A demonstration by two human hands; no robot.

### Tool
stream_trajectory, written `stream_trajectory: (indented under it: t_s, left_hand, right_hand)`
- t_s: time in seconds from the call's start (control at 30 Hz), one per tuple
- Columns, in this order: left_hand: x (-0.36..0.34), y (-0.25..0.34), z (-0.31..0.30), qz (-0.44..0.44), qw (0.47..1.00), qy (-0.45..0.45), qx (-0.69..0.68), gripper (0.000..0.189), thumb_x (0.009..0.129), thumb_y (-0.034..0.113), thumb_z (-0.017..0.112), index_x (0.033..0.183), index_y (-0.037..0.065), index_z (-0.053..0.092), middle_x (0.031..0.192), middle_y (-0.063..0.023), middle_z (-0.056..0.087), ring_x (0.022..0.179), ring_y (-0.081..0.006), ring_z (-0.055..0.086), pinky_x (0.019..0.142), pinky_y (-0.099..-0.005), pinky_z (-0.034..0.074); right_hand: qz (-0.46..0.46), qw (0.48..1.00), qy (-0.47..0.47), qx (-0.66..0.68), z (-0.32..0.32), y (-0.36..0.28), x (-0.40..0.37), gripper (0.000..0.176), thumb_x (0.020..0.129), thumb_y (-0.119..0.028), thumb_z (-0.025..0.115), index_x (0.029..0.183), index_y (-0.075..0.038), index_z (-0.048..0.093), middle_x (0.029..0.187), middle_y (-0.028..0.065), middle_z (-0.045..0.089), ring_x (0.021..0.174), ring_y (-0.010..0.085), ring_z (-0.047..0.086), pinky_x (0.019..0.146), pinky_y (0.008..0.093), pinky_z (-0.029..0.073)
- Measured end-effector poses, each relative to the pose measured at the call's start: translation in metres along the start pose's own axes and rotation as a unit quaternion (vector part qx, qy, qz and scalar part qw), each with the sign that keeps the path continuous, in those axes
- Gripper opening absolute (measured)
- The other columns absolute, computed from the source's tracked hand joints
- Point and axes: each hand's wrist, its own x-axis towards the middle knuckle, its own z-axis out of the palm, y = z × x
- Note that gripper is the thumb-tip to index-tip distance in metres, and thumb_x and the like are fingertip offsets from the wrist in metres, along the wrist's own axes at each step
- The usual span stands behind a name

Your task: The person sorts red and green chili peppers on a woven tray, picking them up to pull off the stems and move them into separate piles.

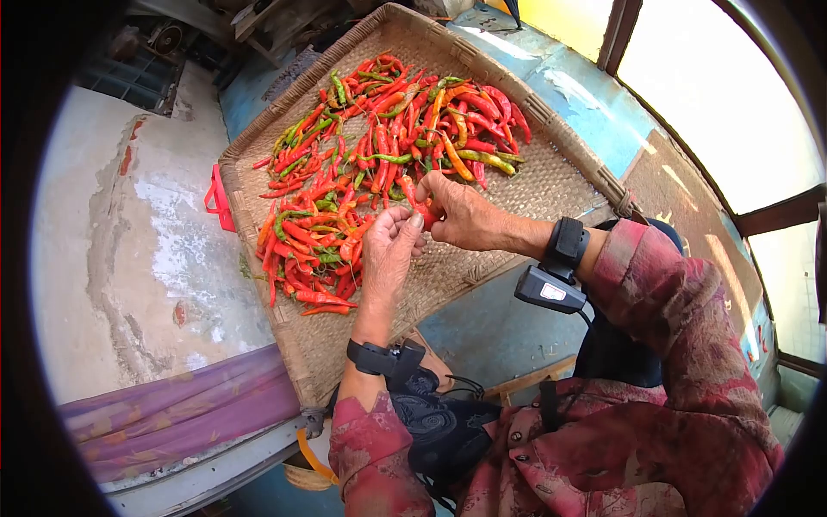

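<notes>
A woven tray [551, 185] holds many red, orange and green chili peppers [323, 233] in loose piles. Over the tray's near part my two hands meet. Between the fingers of my right hand [461, 211] is a red pepper [423, 214], pinched from the right side. My left hand [392, 250] has its thumb and fingers closed at the same pepper from the left; its fingertips partly hide the pepper's lower end. The pile of peppers lies just left of and beyond both hands.
A worn pale wall surface [164, 241] stands left of the tray, with a purple cloth [185, 409] below it. A pink plastic item [219, 200] sits by the tray's left edge. Windows [724, 95] are at the upper right. Both wrists wear black strapped devices.
</notes>
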Motion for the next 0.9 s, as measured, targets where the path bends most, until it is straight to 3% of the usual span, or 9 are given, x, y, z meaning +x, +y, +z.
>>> stream_trajectory:
  t_s: [0.13, 0.3, 0.4, 0.6, 0.63, 0.7, 0.8, 0.83, 0.9]
  left_hand:
    - [-0.001, 0.006, -0.003, -0.028, 0.992, 0.012, -0.124, 0.029, 0.088, 0.030, 0.057, 0.096, 0.003, 0.053, 0.075, -0.0010, 0.055, 0.060, -0.0057, 0.050, 0.054, -0.0189, 0.043]
    - [-0.003, -0.002, -0.010, -0.038, 0.996, 0.040, -0.069, 0.029, 0.090, 0.033, 0.054, 0.093, 0.004, 0.053, 0.073, 0.0000, 0.053, 0.058, -0.0049, 0.047, 0.051, -0.0186, 0.040]
    - [-0.003, -0.002, -0.013, -0.048, 0.996, 0.049, -0.049, 0.026, 0.089, 0.031, 0.053, 0.089, 0.005, 0.053, 0.072, 0.0006, 0.053, 0.057, -0.0041, 0.046, 0.049, -0.0183, 0.038]
    - [0.009, 0.003, -0.033, -0.034, 0.992, 0.061, -0.108, 0.016, 0.086, 0.021, 0.056, 0.084, 0.005, 0.054, 0.069, 0.0010, 0.053, 0.054, -0.0045, 0.047, 0.048, -0.0177, 0.038]
    - [0.013, 0.008, -0.043, -0.011, 0.986, 0.119, -0.120, 0.016, 0.086, 0.021, 0.057, 0.085, 0.005, 0.054, 0.068, 0.0010, 0.053, 0.054, -0.0047, 0.047, 0.047, -0.0179, 0.038]
    - [0.018, 0.012, -0.065, 0.030, 0.966, 0.226, -0.118, 0.018, 0.086, 0.022, 0.057, 0.087, 0.004, 0.054, 0.067, 0.0004, 0.053, 0.053, -0.0051, 0.047, 0.046, -0.0183, 0.038]
    - [0.020, 0.018, -0.089, 0.072, 0.932, 0.349, -0.063, 0.028, 0.087, 0.020, 0.057, 0.103, -0.002, 0.049, 0.072, -0.0025, 0.052, 0.054, -0.0060, 0.047, 0.046, -0.0191, 0.040]
    - [0.017, 0.020, -0.085, 0.090, 0.916, 0.386, -0.064, 0.041, 0.087, 0.018, 0.056, 0.118, -0.004, 0.040, 0.076, -0.0039, 0.051, 0.056, -0.0065, 0.047, 0.047, -0.0191, 0.040]
    - [0.012, 0.023, -0.074, 0.111, 0.920, 0.374, -0.037, 0.044, 0.088, 0.018, 0.056, 0.121, -0.004, 0.037, 0.077, -0.0038, 0.050, 0.057, -0.0064, 0.047, 0.047, -0.0193, 0.040]
  right_hand:
    - [0.027, 0.999, -0.004, 0.022, -0.003, -0.005, 0.005, 0.038, 0.070, 0.001, 0.056, 0.105, -0.001, 0.041, 0.071, 0.0086, 0.055, 0.067, 0.0140, 0.053, 0.058, 0.0299, 0.043]
    - [-0.032, 0.998, -0.018, -0.058, 0.001, -0.008, 0.005, 0.030, 0.072, 0.000, 0.053, 0.101, 0.001, 0.046, 0.070, 0.0098, 0.056, 0.067, 0.0166, 0.055, 0.060, 0.0330, 0.045]
    - [-0.011, 0.999, -0.043, -0.015, 0.003, -0.008, 0.007, 0.022, 0.073, -0.009, 0.059, 0.091, 0.001, 0.053, 0.077, 0.0167, 0.063, 0.074, 0.0260, 0.063, 0.065, 0.0366, 0.049]
    - [0.003, 0.997, -0.008, 0.083, 0.013, -0.002, 0.016, 0.012, 0.073, -0.008, 0.060, 0.080, 0.000, 0.056, 0.072, 0.0105, 0.061, 0.068, 0.0177, 0.060, 0.061, 0.0326, 0.048]
    - [0.004, 0.997, -0.008, 0.082, 0.014, -0.001, 0.018, 0.012, 0.073, -0.008, 0.060, 0.080, 0.000, 0.056, 0.072, 0.0105, 0.061, 0.068, 0.0177, 0.060, 0.061, 0.0326, 0.048]
    - [0.038, 0.997, -0.030, 0.063, 0.012, -0.001, 0.019, 0.011, 0.082, -0.010, 0.060, 0.084, 0.000, 0.055, 0.071, 0.0027, 0.059, 0.067, 0.0081, 0.054, 0.060, 0.0266, 0.046]
    - [0.017, 0.998, -0.007, 0.057, 0.011, -0.006, 0.015, 0.013, 0.073, -0.010, 0.062, 0.079, 0.000, 0.057, 0.070, 0.0097, 0.060, 0.069, 0.0169, 0.059, 0.061, 0.0325, 0.047]
    - [0.014, 0.998, -0.011, 0.052, 0.010, -0.007, 0.014, 0.014, 0.074, -0.011, 0.063, 0.079, 0.000, 0.058, 0.070, 0.0098, 0.060, 0.067, 0.0171, 0.059, 0.061, 0.0323, 0.047]
    - [0.003, 0.999, -0.003, 0.044, 0.007, -0.008, 0.014, 0.014, 0.075, -0.012, 0.065, 0.078, 0.000, 0.058, 0.069, 0.0091, 0.060, 0.067, 0.0162, 0.059, 0.061, 0.0318, 0.047]
